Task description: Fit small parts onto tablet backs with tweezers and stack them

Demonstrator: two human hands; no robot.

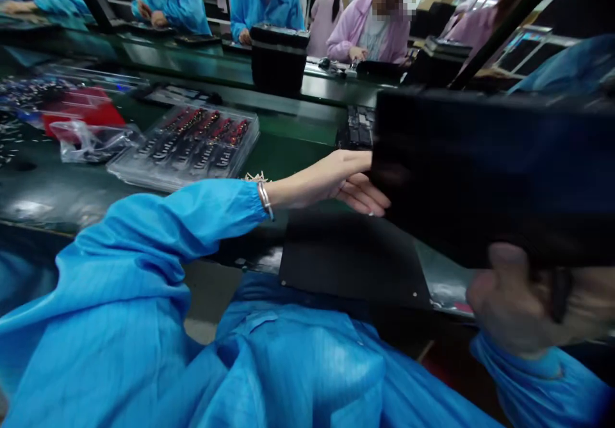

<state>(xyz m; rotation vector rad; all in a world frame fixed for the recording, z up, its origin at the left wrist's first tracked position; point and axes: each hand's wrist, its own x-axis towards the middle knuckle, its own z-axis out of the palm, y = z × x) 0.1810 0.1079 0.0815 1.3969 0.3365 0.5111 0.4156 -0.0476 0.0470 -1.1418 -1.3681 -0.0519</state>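
A large, flat dark panel [490,172], like a laptop screen, is held up at the right, blurred by motion. My left hand [353,181] is at its left edge, with the thumb side passing out of sight at the panel and the other fingers stretched along the lower corner. On the lower edge, my right hand [519,306] grips the panel with its thumb on the near face; its other fingers are hidden or smeared. Below the panel, a black mat [350,255] lies on the bench in front of me.
Clear plastic trays [185,146] of small red and black parts lie left, beside a clear bag [91,143] and red sheet [84,114]. Behind the panel are stacked dark parts [360,127]. A black bin [279,59] stands farther back, with co-workers across the line.
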